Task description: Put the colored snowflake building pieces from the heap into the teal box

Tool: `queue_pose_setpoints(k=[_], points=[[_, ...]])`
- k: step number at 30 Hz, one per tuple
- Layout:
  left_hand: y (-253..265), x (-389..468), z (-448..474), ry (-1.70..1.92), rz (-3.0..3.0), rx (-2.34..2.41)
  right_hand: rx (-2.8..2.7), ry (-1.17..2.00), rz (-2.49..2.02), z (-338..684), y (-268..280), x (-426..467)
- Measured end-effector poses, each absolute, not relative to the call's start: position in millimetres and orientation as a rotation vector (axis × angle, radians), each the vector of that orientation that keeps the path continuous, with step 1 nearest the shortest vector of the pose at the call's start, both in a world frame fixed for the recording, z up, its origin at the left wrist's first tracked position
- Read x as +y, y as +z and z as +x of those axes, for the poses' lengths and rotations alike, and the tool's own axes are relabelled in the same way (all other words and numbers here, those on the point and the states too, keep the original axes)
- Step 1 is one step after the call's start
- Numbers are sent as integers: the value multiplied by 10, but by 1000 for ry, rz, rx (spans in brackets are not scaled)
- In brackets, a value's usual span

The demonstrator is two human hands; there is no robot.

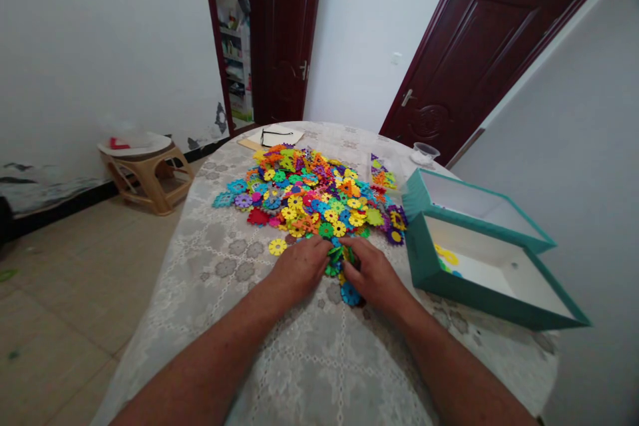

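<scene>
My left hand [303,267] is at the near edge of a heap of plastic snowflake discs [324,203], its fingers closed on a green snowflake disc [335,254]. Facing it, my right hand [370,271] curls its fingers round the other side of the same small cluster of green discs. A blue snowflake disc [350,294] shows just below the right fingers. How the pieces between my fingertips join is partly hidden. A single yellow disc [277,247] lies beside my left hand.
To the right stands a teal box [474,296] with a few pieces inside, its lid [489,203] behind it. A clear container [387,176] with pieces is behind the heap. Eyeglasses [276,135] lie on paper at the back. A stool [150,176] stands left of the table [210,319].
</scene>
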State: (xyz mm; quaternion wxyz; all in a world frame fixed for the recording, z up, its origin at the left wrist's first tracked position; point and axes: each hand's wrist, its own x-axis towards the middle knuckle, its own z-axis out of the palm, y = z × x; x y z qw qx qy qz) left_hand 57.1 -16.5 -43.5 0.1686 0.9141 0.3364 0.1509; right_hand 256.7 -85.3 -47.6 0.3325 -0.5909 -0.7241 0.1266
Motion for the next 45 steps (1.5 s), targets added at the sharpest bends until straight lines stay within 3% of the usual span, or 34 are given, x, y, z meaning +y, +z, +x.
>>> queue_pose_setpoints(k=[7, 11, 24, 31, 40, 45], points=[[-417, -144, 576, 554, 2360, 1065, -1367, 922, -1622, 2638, -499, -771], [-399, -143, 558, 577, 2305, 1114, -1353, 964, -1606, 2654, -508, -760], [-401, -193, 510, 518, 2247, 994, -1967, 514, -1440, 2521, -287, -951], [-401, -217, 559, 610, 2222, 932, -1892, 391, -1492, 2417, -436, -926], [-291, -140, 551, 720, 2040, 871, -1911, 233, -1426, 2439, -194, -944], [-257, -110, 433, 665, 2279, 894, -1743, -129, -1530, 2783, 167, -1041]])
